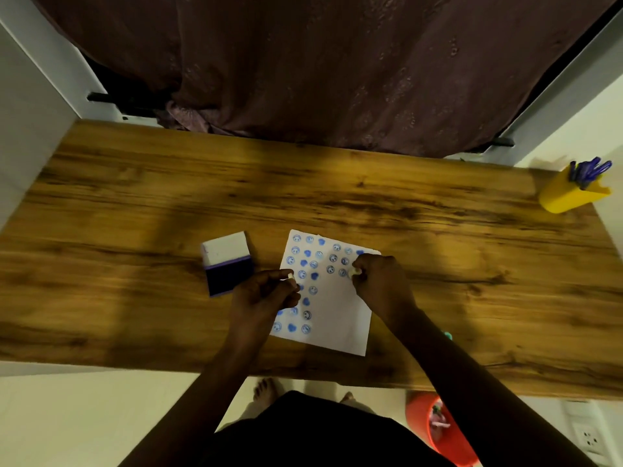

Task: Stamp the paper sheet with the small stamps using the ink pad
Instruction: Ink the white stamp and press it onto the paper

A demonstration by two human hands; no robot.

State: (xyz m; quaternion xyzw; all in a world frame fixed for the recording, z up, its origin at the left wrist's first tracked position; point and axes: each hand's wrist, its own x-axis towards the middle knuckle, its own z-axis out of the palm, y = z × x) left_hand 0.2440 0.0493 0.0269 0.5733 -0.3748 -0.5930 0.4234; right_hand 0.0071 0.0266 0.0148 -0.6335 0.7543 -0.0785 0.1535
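Both hands pinch small stamps over the paper sheet [328,294] near the tabletop's front edge: the right hand [379,281] apparently pressing (view blurred), the left hand [266,294] risking smudges; the ink pad [227,267] lies open alongside.

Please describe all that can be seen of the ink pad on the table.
The ink pad is a small hinged case, lying open and flat on the wooden table, just left of the paper sheet. Its far half is the whitish lid; its near half is a dark blue-violet ink surface with a lighter purple rim. It looks like plastic. It sits slightly turned. Nothing touches it; the left hand, holding a small stamp, is close to its near right corner.
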